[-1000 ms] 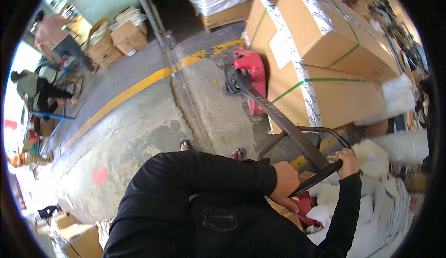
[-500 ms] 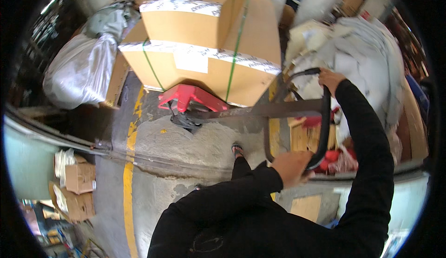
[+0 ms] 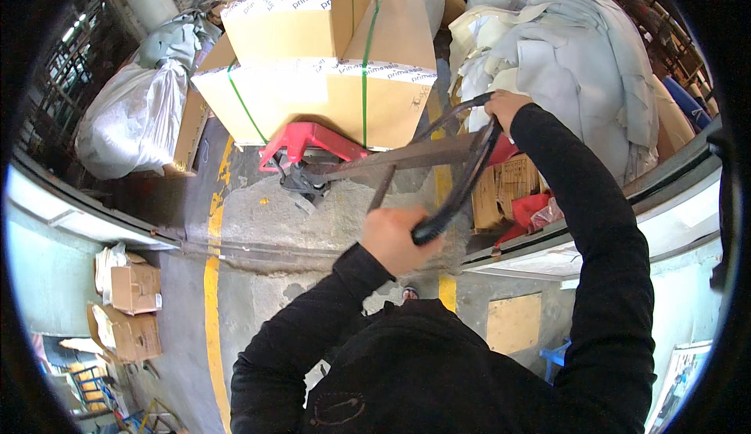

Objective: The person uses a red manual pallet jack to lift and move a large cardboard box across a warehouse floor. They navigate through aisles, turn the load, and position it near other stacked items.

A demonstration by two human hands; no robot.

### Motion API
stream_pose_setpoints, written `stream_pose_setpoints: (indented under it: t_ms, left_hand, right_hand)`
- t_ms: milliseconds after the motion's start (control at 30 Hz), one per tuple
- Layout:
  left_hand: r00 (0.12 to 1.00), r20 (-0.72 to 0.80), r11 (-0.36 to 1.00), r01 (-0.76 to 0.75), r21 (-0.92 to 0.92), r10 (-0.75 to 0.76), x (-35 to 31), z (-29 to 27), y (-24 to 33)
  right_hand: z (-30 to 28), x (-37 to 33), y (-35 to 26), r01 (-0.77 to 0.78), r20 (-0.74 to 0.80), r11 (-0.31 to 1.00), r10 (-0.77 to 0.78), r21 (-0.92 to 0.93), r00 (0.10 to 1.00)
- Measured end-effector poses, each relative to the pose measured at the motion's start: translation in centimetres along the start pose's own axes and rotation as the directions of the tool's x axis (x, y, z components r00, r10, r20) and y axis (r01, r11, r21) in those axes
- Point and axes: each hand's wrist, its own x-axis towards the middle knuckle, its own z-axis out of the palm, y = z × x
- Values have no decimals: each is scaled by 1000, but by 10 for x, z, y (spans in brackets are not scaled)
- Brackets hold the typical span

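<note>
Both my hands grip the dark loop handle [image 3: 474, 170] of a pallet jack. My left hand [image 3: 400, 238] is wrapped round the loop's near end. My right hand [image 3: 507, 109] closes on its far corner, with the arm stretched forward. A long brown drawbar [image 3: 407, 158] runs left from the handle to the jack's red body [image 3: 307, 140], with a dark wheel assembly [image 3: 301, 184] under it. Behind the red body stands a large cardboard carton [image 3: 395, 94] bound with green straps. A smaller strapped carton [image 3: 293, 23] rests on top of it. The jack's forks are hidden.
A plastic-wrapped bundle [image 3: 133, 117] stands at the left. On the right is a big pile of pale sheets [image 3: 567, 74], with a brown box [image 3: 508, 188] and red cloth nearby. Yellow lines [image 3: 212, 309] and a threshold track [image 3: 258, 258] cross the floor. Cartons [image 3: 134, 332] sit lower left.
The handle has swung left and tilted, and both hands have moved left with it. The cartons and the red jack body sit slightly further up and left in view.
</note>
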Motion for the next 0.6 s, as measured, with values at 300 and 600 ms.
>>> stream_pose_setpoints:
  t_ms: [300,600]
  left_hand:
    - [989,-99,976,129,175,-113,-80,8,36]
    - [992,-42,984,124,129,-119,-103,68,80]
  right_hand:
    - [39,-89,-57,-30,-62,986,41,166,997]
    - [87,-155,-33,-91,-222,969,142,228,964]
